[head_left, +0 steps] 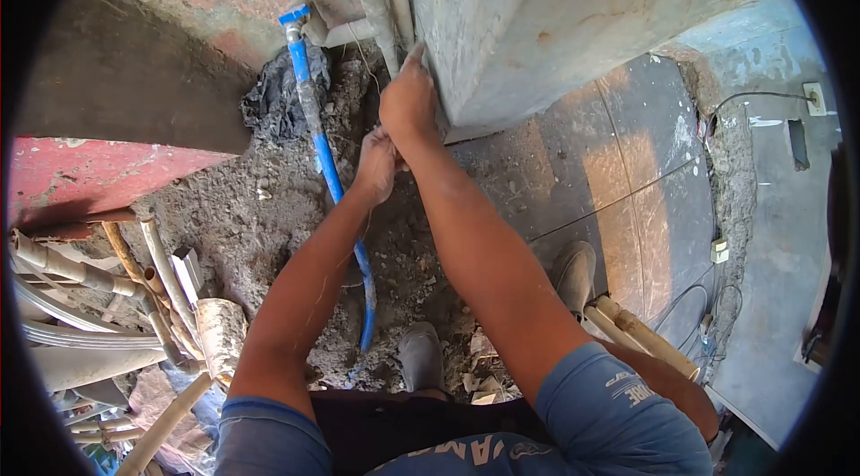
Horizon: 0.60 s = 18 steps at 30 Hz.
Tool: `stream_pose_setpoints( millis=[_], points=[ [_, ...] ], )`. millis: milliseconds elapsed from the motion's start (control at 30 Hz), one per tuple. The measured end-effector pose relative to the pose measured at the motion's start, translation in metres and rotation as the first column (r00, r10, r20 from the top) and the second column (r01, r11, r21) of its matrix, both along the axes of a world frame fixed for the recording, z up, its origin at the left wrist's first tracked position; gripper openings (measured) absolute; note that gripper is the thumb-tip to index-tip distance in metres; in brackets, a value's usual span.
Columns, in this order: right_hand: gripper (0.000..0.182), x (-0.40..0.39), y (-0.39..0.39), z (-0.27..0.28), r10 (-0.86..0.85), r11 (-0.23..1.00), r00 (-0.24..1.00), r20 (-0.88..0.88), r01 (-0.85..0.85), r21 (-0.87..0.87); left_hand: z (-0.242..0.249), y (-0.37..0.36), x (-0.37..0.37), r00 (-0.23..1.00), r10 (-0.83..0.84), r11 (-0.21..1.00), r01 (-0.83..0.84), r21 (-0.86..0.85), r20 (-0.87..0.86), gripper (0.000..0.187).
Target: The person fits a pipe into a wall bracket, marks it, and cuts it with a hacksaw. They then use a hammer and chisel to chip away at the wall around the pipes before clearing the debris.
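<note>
My right hand [409,104] is at the foot of the grey concrete pillar [475,19], beside the lower end of a pale pipe [372,1]. One finger points up along the pillar; the others are curled, and what they hold is hidden. Just below it, my left hand [377,164] is closed in a pinch near the right wrist. A thin pale string [368,223] trails from the left hand down over the left forearm. More thin strand shows beside the pipe. To the left runs a blue pipe [329,162] with a blue-handled valve [295,16] on top.
Black plastic [273,95] is bunched behind the blue pipe on rough, dug-up ground [242,207]. Bamboo poles and scrap [161,297] lie at lower left. Dark floor tiles [618,171] spread right of the pillar. A cable [761,94] runs to a wall socket [813,98].
</note>
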State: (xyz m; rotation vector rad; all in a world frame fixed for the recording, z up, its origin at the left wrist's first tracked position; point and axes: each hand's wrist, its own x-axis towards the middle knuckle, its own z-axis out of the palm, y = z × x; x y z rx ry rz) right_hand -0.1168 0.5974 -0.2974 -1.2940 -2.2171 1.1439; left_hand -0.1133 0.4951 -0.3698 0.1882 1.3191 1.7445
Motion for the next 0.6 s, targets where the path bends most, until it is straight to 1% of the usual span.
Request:
stream_pose_setpoints(
  millis=[33,67,100,133,200,233,300,333,367,400,433,467,500,533,567,600],
  points=[
    [0.062,-0.003,-0.001,-0.003,-0.005,0.998,0.997,-0.072,0.01,0.068,0.0,-0.007,-0.008,0.999,0.022,0.999,-0.021,-0.041,0.024,0.009],
    [0.062,-0.003,-0.004,-0.007,-0.004,0.998,0.997,-0.071,0.008,0.061,0.0,-0.012,-0.017,0.998,0.045,0.996,-0.042,-0.081,0.044,0.01],
    [0.062,0.0,-0.006,-0.008,-0.01,0.997,0.994,-0.109,0.017,0.071,0.005,-0.013,-0.022,0.999,0.021,0.994,-0.024,-0.109,-0.029,0.013],
    [0.062,0.004,-0.008,-0.006,-0.014,0.996,0.989,-0.146,0.026,0.082,0.011,-0.012,-0.02,0.999,0.024,0.993,-0.027,-0.114,-0.025,0.013],
    [0.06,0.013,-0.01,-0.011,-0.004,0.997,0.992,-0.123,0.015,0.082,0.019,-0.009,-0.015,0.989,0.069,0.983,-0.09,-0.159,-0.133,0.014],
    [0.059,0.018,-0.008,-0.017,0.011,0.995,0.992,-0.122,0.002,0.105,0.017,-0.008,-0.015,0.989,0.072,0.983,-0.092,-0.159,-0.128,0.014],
    [0.058,0.024,-0.005,-0.022,0.026,0.992,0.993,-0.113,-0.011,0.126,0.014,-0.008,-0.015,0.928,-0.032,0.977,-0.049,-0.208,-0.371,0.018],
    [0.061,0.026,-0.002,-0.017,0.072,0.994,0.997,0.002,-0.072,0.081,0.024,-0.008,-0.016,0.93,-0.033,0.977,-0.048,-0.209,-0.366,0.018],
    [0.065,0.027,-0.002,-0.012,0.125,0.991,0.986,0.114,-0.128,0.027,0.036,-0.01,-0.02,0.898,-0.119,0.957,-0.01,-0.29,-0.424,0.02],
    [0.065,0.025,0.0,-0.01,0.126,0.991,0.985,0.117,-0.129,0.022,0.048,-0.012,-0.023,0.856,-0.21,0.928,0.022,-0.372,-0.473,0.021],
    [0.065,0.023,0.003,-0.01,0.153,0.988,0.973,0.173,-0.153,-0.01,0.055,-0.013,-0.024,0.889,-0.136,0.955,0.001,-0.295,-0.438,0.014],
    [0.065,0.022,0.004,-0.01,0.179,0.984,0.957,0.227,-0.174,-0.042,0.063,-0.012,-0.026,0.889,-0.14,0.954,0.004,-0.299,-0.435,0.014],
    [0.065,0.024,0.002,-0.02,0.177,0.984,0.957,0.229,-0.171,-0.046,0.074,-0.009,-0.028,0.888,-0.054,0.976,-0.048,-0.21,-0.456,0.01],
    [0.064,0.028,-0.002,-0.036,0.181,0.981,0.959,0.216,-0.192,0.033,0.085,-0.006,-0.029,0.883,0.032,0.988,-0.099,-0.119,-0.468,0.006],
    [0.063,0.03,-0.003,-0.05,0.185,0.971,0.962,0.202,-0.211,0.115,0.093,-0.002,-0.029,0.865,0.073,0.988,-0.129,-0.08,-0.496,0.006],
    [0.063,0.033,-0.004,-0.051,0.182,0.971,0.962,0.202,-0.209,0.119,0.099,0.001,-0.03,0.865,0.073,0.989,-0.127,-0.075,-0.496,0.006]
  ],
)
